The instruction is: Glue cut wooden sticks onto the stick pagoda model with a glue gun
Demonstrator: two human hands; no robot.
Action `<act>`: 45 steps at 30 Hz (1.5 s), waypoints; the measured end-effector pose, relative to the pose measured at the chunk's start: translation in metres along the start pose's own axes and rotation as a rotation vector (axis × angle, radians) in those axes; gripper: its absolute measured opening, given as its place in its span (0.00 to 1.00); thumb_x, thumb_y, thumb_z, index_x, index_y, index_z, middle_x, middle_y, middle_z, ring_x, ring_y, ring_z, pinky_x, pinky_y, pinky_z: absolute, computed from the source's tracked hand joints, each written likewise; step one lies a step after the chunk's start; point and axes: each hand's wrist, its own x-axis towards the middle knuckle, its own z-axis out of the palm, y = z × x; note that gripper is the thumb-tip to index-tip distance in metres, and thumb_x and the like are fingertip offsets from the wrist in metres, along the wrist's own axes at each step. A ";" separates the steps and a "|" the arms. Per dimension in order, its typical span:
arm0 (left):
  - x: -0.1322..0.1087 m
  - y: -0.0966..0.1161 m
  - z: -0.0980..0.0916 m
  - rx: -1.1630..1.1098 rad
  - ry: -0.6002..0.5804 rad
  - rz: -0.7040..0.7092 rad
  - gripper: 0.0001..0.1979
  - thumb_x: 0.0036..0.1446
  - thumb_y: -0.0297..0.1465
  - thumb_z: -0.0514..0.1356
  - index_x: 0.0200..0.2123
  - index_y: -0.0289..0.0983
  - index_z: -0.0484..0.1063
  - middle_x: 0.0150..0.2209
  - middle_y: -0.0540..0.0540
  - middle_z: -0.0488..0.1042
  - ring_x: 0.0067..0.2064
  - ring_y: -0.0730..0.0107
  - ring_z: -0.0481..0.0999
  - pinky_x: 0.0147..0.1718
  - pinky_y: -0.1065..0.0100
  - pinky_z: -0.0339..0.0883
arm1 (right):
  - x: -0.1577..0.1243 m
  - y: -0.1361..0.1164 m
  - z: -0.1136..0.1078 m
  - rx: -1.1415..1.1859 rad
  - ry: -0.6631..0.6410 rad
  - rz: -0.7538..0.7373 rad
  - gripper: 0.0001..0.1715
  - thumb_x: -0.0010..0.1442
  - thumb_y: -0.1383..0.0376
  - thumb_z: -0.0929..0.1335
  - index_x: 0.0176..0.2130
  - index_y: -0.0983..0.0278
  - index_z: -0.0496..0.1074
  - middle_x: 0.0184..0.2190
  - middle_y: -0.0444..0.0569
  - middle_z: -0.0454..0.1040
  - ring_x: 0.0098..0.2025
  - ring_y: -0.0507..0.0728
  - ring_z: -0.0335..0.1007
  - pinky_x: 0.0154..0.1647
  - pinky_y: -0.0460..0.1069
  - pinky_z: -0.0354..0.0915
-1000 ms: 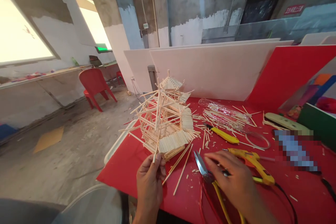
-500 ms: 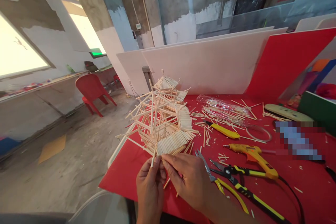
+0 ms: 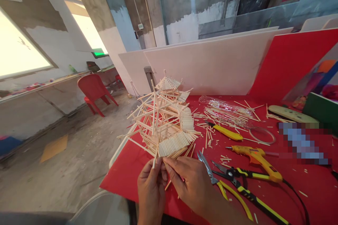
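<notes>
A pagoda-like model (image 3: 171, 144) built of thin wooden sticks stands on the red tabletop, its near roof side covered by a row of short sticks. At its near corner my left hand (image 3: 151, 182) is closed, thumb and fingers pinching the end of a jutting wooden stick (image 3: 154, 162). Right beside it, my right hand (image 3: 188, 179) is closed in a pinch against the roof's lower edge. Whatever lies between its fingertips is hidden. Behind, a smaller peaked stick roof (image 3: 169, 83) rises.
To the right lie a yellow utility knife (image 3: 227, 132), a glue gun (image 3: 257, 158), yellow-handled pliers (image 3: 211, 172) and black-and-yellow shears (image 3: 243, 186). Loose sticks (image 3: 229, 114) with clear plastic wrap are farther back. White boards (image 3: 206, 66) stand behind the table. A red chair (image 3: 95, 91) is at left.
The whole view has shifted slightly. Both hands keep their pinched places at the model's near corner, with no other visible movement.
</notes>
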 end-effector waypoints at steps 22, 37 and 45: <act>0.000 0.002 0.003 0.024 0.047 0.020 0.15 0.35 0.35 0.77 0.25 0.33 0.79 0.20 0.50 0.74 0.18 0.81 0.66 0.18 0.79 0.62 | -0.024 0.014 -0.007 -0.060 -0.044 0.163 0.12 0.67 0.66 0.63 0.41 0.61 0.76 0.31 0.47 0.77 0.34 0.53 0.71 0.36 0.47 0.61; -0.002 0.003 0.004 0.036 0.053 0.034 0.15 0.37 0.36 0.76 0.25 0.33 0.79 0.20 0.50 0.74 0.18 0.81 0.66 0.18 0.79 0.61 | -0.034 0.019 -0.008 -0.072 -0.046 0.183 0.12 0.67 0.65 0.63 0.41 0.60 0.76 0.32 0.47 0.77 0.35 0.54 0.73 0.37 0.47 0.62; -0.003 0.003 0.003 0.044 0.041 0.038 0.14 0.38 0.36 0.76 0.24 0.33 0.78 0.20 0.50 0.74 0.18 0.81 0.65 0.17 0.78 0.60 | -0.029 0.016 -0.010 -0.091 -0.056 0.174 0.12 0.67 0.65 0.63 0.40 0.61 0.77 0.31 0.47 0.77 0.33 0.54 0.73 0.35 0.46 0.63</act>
